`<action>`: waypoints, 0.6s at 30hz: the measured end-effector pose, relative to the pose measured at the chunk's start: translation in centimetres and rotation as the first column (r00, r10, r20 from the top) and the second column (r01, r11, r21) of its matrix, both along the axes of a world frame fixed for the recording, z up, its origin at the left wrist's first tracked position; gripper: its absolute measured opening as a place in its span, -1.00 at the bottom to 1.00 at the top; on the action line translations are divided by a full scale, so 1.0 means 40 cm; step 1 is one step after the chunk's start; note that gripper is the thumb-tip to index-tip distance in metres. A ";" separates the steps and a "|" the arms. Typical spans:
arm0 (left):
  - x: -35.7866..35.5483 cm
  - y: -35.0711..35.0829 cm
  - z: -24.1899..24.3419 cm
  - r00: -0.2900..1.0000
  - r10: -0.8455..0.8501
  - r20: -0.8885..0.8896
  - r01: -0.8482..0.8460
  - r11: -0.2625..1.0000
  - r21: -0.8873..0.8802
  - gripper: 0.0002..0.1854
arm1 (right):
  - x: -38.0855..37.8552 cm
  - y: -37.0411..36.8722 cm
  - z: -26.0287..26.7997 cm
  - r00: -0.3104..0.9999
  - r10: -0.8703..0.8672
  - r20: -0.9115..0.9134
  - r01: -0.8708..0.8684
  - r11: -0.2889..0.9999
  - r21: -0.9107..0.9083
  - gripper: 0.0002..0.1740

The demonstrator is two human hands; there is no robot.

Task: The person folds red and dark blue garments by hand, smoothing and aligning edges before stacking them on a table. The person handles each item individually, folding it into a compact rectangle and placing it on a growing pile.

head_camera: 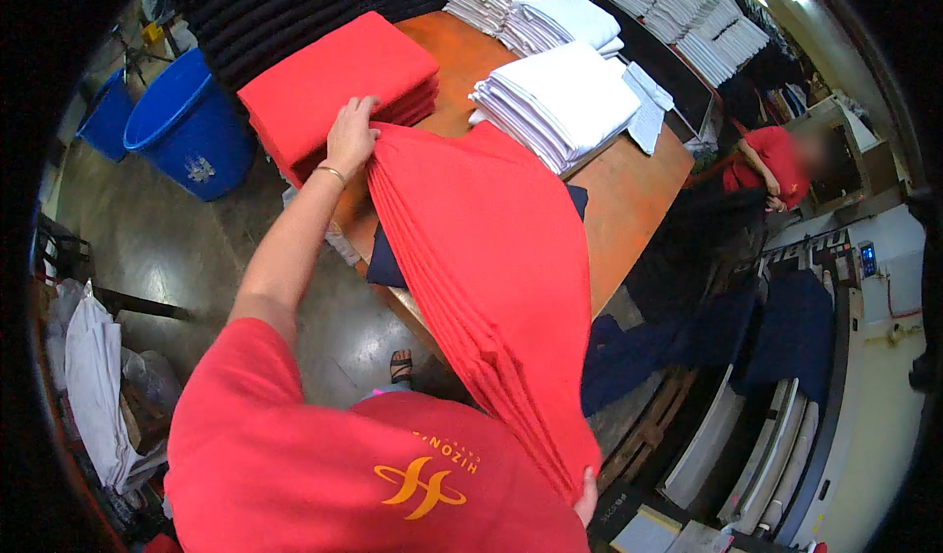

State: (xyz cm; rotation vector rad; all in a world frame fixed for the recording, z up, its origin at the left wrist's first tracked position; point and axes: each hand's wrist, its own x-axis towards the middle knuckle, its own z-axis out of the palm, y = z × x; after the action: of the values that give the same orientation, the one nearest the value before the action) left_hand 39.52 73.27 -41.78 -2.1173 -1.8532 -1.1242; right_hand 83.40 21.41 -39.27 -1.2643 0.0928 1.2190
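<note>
A red cloth (486,214) hangs stretched and gathered in folds between my two hands, partly over a wooden table. Its upper left corner is gripped by my left hand (352,137), beside a stack of folded red cloths (339,74). At the lower right, my right hand (587,498) holds the other end; most of that hand is hidden by the cloth and my shirt. Dark blue fabric (384,262) shows from under the red cloth on the table.
The wooden table (641,192) bears stacks of folded white cloths (556,103). Blue bins (195,129) stand at the left on the floor. A person in a red shirt (770,162) stands at the right, near a machine (818,376) with dark blue fabric draped over it.
</note>
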 end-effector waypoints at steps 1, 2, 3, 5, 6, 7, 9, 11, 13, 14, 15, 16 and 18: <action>0.048 -0.030 0.033 0.989 0.039 -0.146 -0.014 0.985 0.171 -0.54 | 0.015 0.005 0.006 1.000 -0.002 0.010 0.002 1.000 0.028 -0.34; 0.108 -0.067 0.057 0.982 -0.172 -0.075 0.179 0.978 0.105 -0.46 | 0.049 0.005 0.014 1.000 -0.003 0.020 0.002 0.999 0.054 -0.35; 0.154 -0.138 0.081 0.938 -0.347 0.010 0.346 0.937 0.047 -0.39 | 0.079 0.016 0.024 0.999 0.020 0.029 -0.022 0.997 0.073 -0.36; 0.322 -0.332 0.132 0.577 -0.795 0.187 0.816 0.553 -0.168 0.02 | 0.081 0.068 0.088 0.989 0.040 0.143 -0.058 0.991 0.123 -0.38; 0.395 -0.430 0.152 0.481 -0.870 0.103 0.853 0.438 -0.285 0.29 | 0.090 0.087 0.108 0.987 0.059 0.153 -0.082 0.985 0.150 -0.39; 0.449 -0.496 0.140 0.341 -0.931 0.128 0.898 0.283 -0.336 0.44 | 0.106 0.103 0.127 0.984 0.073 0.165 -0.103 0.978 0.181 -0.40; 0.489 -0.608 0.126 0.266 -0.943 0.201 0.897 0.166 -0.410 0.41 | 0.126 0.133 0.179 0.964 0.110 0.241 -0.166 0.960 0.224 -0.41; 0.499 -0.675 0.122 0.385 -0.896 0.222 0.860 0.261 -0.438 0.21 | 0.138 0.171 0.228 0.923 0.149 0.354 -0.250 0.932 0.261 -0.42; 0.498 -0.741 0.084 0.600 -0.787 0.143 0.790 0.555 -0.260 -0.05 | 0.157 0.232 0.263 0.913 0.207 0.352 -0.315 0.905 0.286 -0.44; 0.500 -0.763 0.065 0.694 -0.710 0.117 0.719 0.677 -0.160 -0.17 | 0.155 0.276 0.283 0.913 0.225 0.340 -0.332 0.895 0.298 -0.48; 0.498 -0.781 0.057 0.741 -0.659 0.126 0.671 0.732 -0.120 -0.29 | 0.146 0.327 0.310 0.912 0.245 0.329 -0.349 0.885 0.309 -0.52; 0.492 -0.797 0.050 0.789 -0.599 0.135 0.611 0.787 -0.083 -0.41 | 0.128 0.387 0.334 0.923 0.265 0.281 -0.354 0.871 0.341 -0.59; 0.495 -0.817 0.064 0.850 -0.480 0.217 0.492 0.871 0.003 -0.66 | 0.068 0.530 0.369 0.925 0.333 0.183 -0.380 0.817 0.434 -0.80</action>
State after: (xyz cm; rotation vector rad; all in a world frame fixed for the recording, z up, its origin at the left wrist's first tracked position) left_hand 59.31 40.59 -39.23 -2.6878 -1.4555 -1.4623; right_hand 86.11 42.60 -24.50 -0.9334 -0.5098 1.3912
